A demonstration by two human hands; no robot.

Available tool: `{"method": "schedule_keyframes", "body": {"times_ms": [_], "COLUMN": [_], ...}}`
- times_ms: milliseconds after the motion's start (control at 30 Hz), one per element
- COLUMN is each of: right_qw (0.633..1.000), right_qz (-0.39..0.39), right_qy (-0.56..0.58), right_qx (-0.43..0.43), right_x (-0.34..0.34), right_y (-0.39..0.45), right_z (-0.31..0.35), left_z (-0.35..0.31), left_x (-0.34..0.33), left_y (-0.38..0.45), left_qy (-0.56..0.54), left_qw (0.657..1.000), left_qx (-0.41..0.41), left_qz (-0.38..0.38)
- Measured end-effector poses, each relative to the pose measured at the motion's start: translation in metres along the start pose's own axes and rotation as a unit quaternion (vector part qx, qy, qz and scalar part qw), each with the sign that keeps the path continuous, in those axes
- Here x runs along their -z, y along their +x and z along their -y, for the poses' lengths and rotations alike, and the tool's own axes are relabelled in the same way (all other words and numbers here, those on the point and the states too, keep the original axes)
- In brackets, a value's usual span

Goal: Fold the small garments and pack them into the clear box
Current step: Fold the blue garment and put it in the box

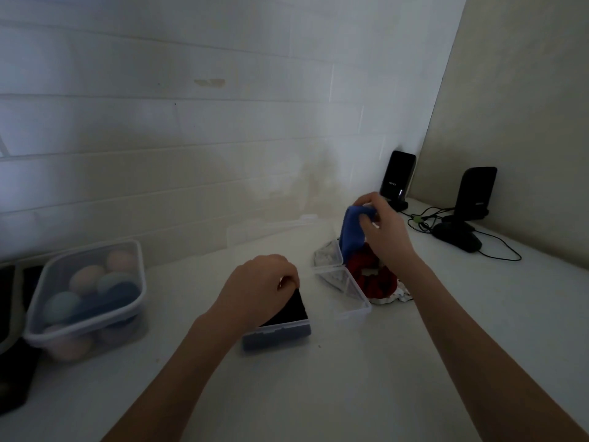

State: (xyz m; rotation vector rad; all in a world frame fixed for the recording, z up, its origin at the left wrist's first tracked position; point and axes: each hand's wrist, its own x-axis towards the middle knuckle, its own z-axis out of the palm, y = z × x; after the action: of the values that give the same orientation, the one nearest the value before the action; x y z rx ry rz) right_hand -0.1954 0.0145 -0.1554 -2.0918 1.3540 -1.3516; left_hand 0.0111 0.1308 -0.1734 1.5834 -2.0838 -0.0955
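Scanning from the far left: a lidded clear plastic tub of soft pastel and blue balls (pixel 86 295) stands on the white tabletop (pixel 350 378), well apart from the work.
Left hand: the left hand (pixel 258 287) has its fingers curled down onto a dark folded garment (pixel 291 309), pressing it into the box; whether the fingertips pinch the cloth I cannot tell.
Clear box: the small clear rectangular plastic box (pixel 277 334) sits near the table's middle, with the dark garment filling its top and something bluish showing through its front wall.
Lid: a clear hinged lid or second clear tray (pixel 345 291) lies open just right of the box, partly over a grey-white patterned cloth (pixel 325 256).
Right hand: the right hand (pixel 387 224) is clamped on a blue fabric garment (pixel 352 232), lifted and hanging unfolded over the pile.
Pile: a dark red garment with white trim (pixel 376 282) lies crumpled beneath.
Far right: two black upright devices on stands (pixel 475 193), with cables, stand by the wall.
Progress: judging by this, partway. At least one piece is packed; the blue, red and patterned pieces remain to be folded and packed.
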Motion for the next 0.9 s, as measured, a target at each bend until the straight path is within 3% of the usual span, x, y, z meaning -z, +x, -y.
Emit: {"method": "schedule_keyframes", "body": {"times_ms": [133,233,333,500,633,733,833,900], "right_qw": [0.994,0.986,0.98,0.958,0.947,0.938,0.95,0.947], "right_qz": [-0.029,-0.056,-0.071,0.06,0.103,0.135,0.199,0.245], "right_qy": [0.1,0.138,0.155,0.271,0.304,0.318,0.232,0.184], "right_qx": [0.041,0.073,0.103,0.065,0.024,0.016,0.066,0.097], "right_x": [0.003,0.005,0.001,-0.017,-0.031,-0.032,-0.03,-0.029], "right_y": [0.001,-0.004,-0.013,-0.034,-0.045,-0.047,-0.052,-0.057], "right_z": [0.014,0.03,0.049,0.062,0.06,0.053,0.044,0.042], "left_z": [-0.004,-0.009,-0.011,-0.012,-0.007,-0.001,0.003,0.005], "left_x": [0.0,0.002,0.003,0.005,0.005,0.006,0.009,0.01], "left_y": [0.0,0.003,0.005,0.01,0.01,0.011,0.013,0.014], "left_qy": [-0.15,-0.308,-0.341,-0.352,-0.397,-0.454,-0.55,-0.579], "left_qw": [0.987,0.944,0.928,0.92,0.9,0.863,0.796,0.772], "left_qx": [0.033,0.082,0.099,0.138,0.164,0.21,0.237,0.243], "left_qz": [-0.056,-0.088,-0.118,-0.103,-0.069,-0.067,-0.09,-0.102]}}
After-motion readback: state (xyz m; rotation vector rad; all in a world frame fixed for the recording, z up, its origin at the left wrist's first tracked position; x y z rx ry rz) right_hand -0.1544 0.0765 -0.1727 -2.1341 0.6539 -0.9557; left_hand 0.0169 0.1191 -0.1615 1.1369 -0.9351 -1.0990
